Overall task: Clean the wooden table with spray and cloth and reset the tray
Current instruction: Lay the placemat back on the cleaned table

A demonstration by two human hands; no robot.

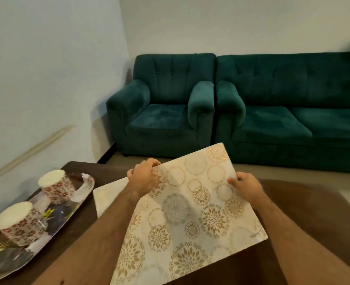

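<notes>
Two hands, the left hand [144, 176] and right hand [245, 187], grip a patterned placemat [190, 212] by opposite edges, tilted off the dark wooden table [83, 219], seemingly baring it for wiping, while the tray [87, 182] with two cups sits left.

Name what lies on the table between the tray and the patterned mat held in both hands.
In the head view, a second pale mat lies flat between the tray and the held patterned mat.

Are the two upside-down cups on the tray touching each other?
Apart. The head view shows bare tray between the far cup and the near cup.
</notes>
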